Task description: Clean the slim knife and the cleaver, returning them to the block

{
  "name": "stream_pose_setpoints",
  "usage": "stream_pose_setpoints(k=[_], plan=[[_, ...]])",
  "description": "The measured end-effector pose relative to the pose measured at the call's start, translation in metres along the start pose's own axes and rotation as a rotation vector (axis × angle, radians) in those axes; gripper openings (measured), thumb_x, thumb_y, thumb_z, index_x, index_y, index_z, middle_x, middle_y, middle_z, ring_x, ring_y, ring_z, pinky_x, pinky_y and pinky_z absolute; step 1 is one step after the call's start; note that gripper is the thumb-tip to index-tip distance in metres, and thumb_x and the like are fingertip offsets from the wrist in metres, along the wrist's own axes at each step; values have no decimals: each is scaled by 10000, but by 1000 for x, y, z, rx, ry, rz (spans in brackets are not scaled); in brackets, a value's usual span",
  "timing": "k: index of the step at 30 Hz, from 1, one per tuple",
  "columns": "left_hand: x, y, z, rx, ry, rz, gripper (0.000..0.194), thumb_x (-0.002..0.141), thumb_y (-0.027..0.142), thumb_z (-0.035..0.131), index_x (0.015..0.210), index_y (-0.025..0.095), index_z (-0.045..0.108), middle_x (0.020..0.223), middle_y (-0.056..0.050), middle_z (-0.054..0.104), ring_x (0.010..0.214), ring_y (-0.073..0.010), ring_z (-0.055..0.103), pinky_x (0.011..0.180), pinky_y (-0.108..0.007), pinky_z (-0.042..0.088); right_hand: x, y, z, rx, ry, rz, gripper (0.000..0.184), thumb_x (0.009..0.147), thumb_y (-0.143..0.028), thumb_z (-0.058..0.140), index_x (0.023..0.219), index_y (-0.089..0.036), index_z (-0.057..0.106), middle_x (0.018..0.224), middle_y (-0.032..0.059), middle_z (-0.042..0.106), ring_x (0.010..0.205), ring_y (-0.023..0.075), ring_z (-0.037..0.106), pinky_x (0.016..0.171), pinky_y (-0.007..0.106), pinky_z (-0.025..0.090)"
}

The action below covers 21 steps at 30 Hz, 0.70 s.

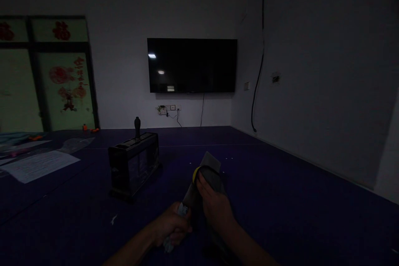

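Observation:
At the bottom centre, my left hand (174, 226) is closed round the pale, wrapped-looking handle of a broad-bladed kitchen knife (211, 161). The blade slants up and to the right, its tip end bare. My right hand (216, 208) presses a dark grey cloth (212, 178) with a yellow edge round the blade, fingers bent over it. Some of the blade is hidden under the cloth and fingers. To the left of my hands stands a black knife block (134, 164) with clear sides, a single black handle (137, 126) sticking up from it.
Papers (42, 165) and clear plastic film (76, 144) lie on the left of the dark blue surface (280, 208). White scraps are scattered about. Small orange items (95, 130) sit near the door. A wall-mounted television (192, 65) and a hanging black cable (260, 75) are beyond.

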State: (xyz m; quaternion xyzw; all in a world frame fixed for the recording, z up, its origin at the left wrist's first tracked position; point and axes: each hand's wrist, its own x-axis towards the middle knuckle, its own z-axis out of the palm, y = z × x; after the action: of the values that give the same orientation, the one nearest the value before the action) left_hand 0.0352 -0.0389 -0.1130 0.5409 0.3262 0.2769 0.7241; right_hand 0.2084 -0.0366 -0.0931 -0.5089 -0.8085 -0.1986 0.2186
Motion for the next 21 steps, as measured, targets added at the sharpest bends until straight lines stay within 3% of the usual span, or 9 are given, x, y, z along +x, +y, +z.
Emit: stream_pose_setpoints(k=[7,12,21], plan=[[0,-4,-2,-6,12,27,284,501,130,580,639,222,349,358,140,316,236,-27,205,269,-139,178,2,18,7,9,60,161,581,792,-6,305,1321,-191,461,1436,68,340,830,161,680,612,258,563],[0,-6,-3,-26,22,28,311,511,146,605,661,229,345,371,144,318,239,-21,199,282,-139,147,2,29,11,35,141,210,534,813,-3,298,1287,-154,495,1415,77,382,1010,167,627,692,231,555],[-3,-2,-1,-23,-11,24,324,502,168,623,661,225,346,366,139,330,240,-23,202,282,-134,146,2,49,15,118,266,335,524,822,-25,321,1306,-160,470,1376,92,444,1116,185,567,786,270,548]])
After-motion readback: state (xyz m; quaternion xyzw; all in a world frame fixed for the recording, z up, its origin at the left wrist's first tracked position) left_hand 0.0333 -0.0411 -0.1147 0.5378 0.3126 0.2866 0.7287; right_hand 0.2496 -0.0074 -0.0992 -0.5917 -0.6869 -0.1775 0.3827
